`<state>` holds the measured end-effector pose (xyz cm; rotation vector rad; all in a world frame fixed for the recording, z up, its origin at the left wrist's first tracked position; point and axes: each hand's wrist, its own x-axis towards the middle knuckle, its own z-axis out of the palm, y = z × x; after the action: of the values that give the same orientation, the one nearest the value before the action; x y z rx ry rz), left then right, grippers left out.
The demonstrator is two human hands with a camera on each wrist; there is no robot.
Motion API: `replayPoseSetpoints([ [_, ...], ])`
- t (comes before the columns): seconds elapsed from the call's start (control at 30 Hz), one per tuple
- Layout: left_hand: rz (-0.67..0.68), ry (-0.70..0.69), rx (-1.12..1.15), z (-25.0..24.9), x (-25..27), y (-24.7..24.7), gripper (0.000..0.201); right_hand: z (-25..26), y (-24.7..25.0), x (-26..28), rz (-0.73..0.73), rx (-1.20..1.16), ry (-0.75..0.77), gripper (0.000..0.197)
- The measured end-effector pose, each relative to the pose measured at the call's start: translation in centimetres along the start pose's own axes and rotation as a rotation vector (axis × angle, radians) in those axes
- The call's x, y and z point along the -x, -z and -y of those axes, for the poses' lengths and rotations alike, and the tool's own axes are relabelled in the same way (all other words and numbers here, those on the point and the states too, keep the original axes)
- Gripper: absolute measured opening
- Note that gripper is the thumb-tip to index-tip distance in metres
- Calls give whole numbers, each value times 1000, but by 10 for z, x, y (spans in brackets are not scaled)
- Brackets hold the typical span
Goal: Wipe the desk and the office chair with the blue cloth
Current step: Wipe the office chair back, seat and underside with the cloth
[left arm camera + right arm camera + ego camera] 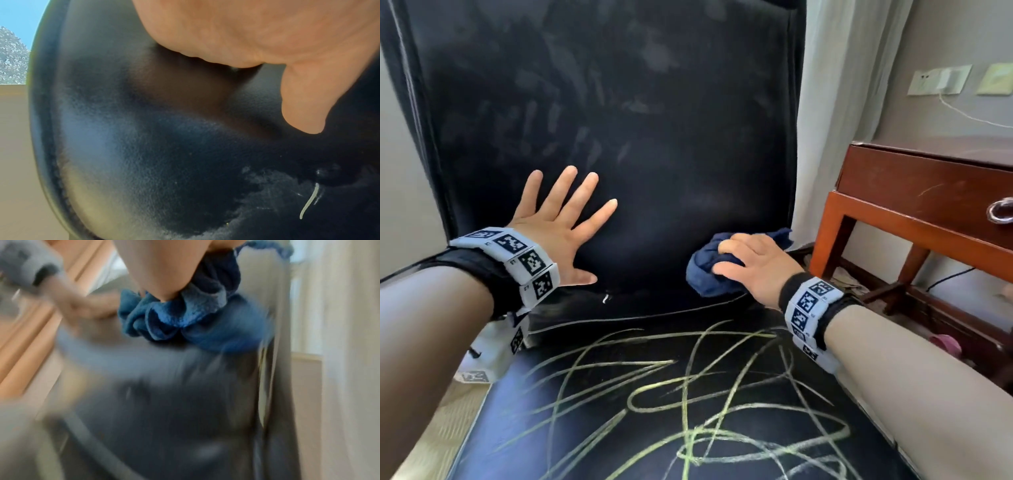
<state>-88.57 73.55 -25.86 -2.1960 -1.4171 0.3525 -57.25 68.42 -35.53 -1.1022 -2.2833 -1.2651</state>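
Your big black leather office chair (pixel 619 120) likely swivels, so brace it: your left hand (pixel 554 226) lies flat, fingers spread, on the backrest. Low on that backrest, towards its right edge, your right hand (pixel 753 263) grips the crumpled soft blue cloth (pixel 705 270); it looks light and limp, so keep it bunched.

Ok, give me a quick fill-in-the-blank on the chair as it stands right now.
1. The right hand grips the ____, bunched against the chair's backrest.
2. The left hand lies flat on the backrest, fingers ____.
3. Yellow scribbles cover the chair's ____.

Missing words: cloth; spread; seat
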Motion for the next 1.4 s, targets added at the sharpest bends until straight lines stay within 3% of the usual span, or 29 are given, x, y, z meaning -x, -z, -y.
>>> replayPoseSetpoints([
  [0.07, 3, 10, 0, -1, -1, 0, 110, -21, 24, -10, -113, -28, -194, 34],
  [0.2, -7, 11, -16, -3, -1, 1, 109, -59, 52, -27, -386, -93, -909, 35],
  [0.27, -8, 21, -18, -4, -1, 2, 109, -59, 47, -30, -359, -332, -1210, 38],
  [0.33, 6, 30, -4, -4, -1, 2, 109, -41, 38, -22, -272, -478, -1348, 37],
  [0.47, -15, 24, 67, -9, 4, 7, 108, -13, 31, 2, -149, -459, -1340, 31],
  [0.57, -76, 29, 173, -24, 11, 17, 109, -23, 49, 1, -41, -544, -1395, 29],
  [0.63, -138, -38, 185, -39, 13, 31, 104, -35, 66, -5, -91, -506, -1368, 32],
  [0.73, -259, -230, 65, -68, 1, 54, 97, -51, 80, -22, -351, -410, -1255, 34],
  [0.8, -269, -309, 7, -89, -14, 69, 94, -54, 74, -28, -344, -437, -1254, 36],
  [0.97, -176, -274, -69, -120, -42, 64, 99, -30, 35, 5, -18, -803, -1548, 41],
  [1.1, -148, -255, -64, -120, -47, 61, 105, -7, 12, 40, 514, -793, -1441, 38],
  [1.13, -136, -250, -61, -119, -47, 61, 106, -4, 6, 45, 580, -798, -1415, 38],
  [1.27, -110, -227, -75, -121, -50, 62, 107, -26, -3, 38, 502, -696, -1512, 38],
  [1.33, -104, -221, -85, -123, -52, 61, 105, -34, -10, 29, 623, -510, -1432, 38],
  [1.37, -106, -221, -85, -123, -53, 61, 104, -35, -10, 28, 738, -462, -1341, 37],
  [1.4, -111, -226, -81, -123, -54, 61, 104, -34, -7, 13, 955, -469, -1153, 36],
])
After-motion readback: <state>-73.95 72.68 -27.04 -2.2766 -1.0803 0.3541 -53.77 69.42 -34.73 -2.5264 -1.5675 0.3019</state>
